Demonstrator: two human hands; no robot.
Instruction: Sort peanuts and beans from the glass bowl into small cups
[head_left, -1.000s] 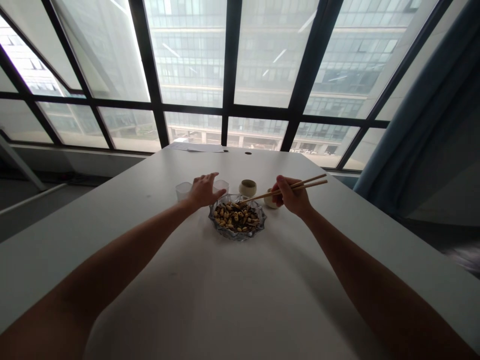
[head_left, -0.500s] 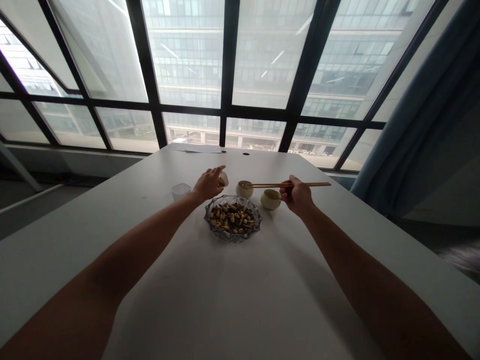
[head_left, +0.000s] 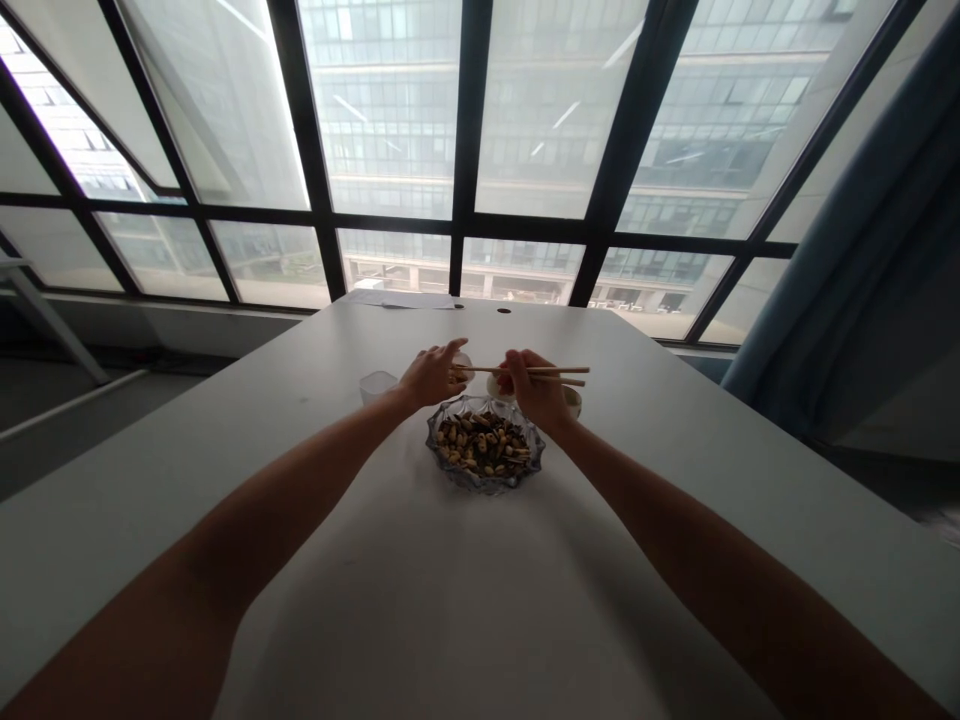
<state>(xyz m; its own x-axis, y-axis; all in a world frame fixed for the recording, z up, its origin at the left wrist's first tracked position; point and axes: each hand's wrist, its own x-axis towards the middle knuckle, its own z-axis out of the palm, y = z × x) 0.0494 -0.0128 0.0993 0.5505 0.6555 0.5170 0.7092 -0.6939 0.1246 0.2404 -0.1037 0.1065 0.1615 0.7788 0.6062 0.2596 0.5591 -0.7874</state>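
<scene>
My left hand (head_left: 431, 377) is curled round a small clear plastic cup (head_left: 468, 360), tipped with its mouth toward the right and some brownish pieces inside. In my right hand (head_left: 534, 388) is a pair of wooden chopsticks (head_left: 566, 371), their tips reaching left into that cup's mouth. Whether the tips grip a piece is too small to tell. Just in front of both hands stands a scalloped glass bowl (head_left: 487, 486) of peanuts in shells and dark seeds. Two pale green-yellow cups are partly covered by my right hand: one cup (head_left: 494, 388) left of it, another cup (head_left: 573, 402) right.
Another clear plastic cup (head_left: 376, 386) stands left of my left hand. White papers (head_left: 409, 299) lie at the far edge of the white table (head_left: 480, 610), near a dark round hole (head_left: 504, 311). Windows rise behind, with a blue curtain (head_left: 847, 220) at right.
My right hand has moved left with the chopsticks, whose tips went from the far pale cup to the clear cup in my left hand. The view has shifted slightly.
</scene>
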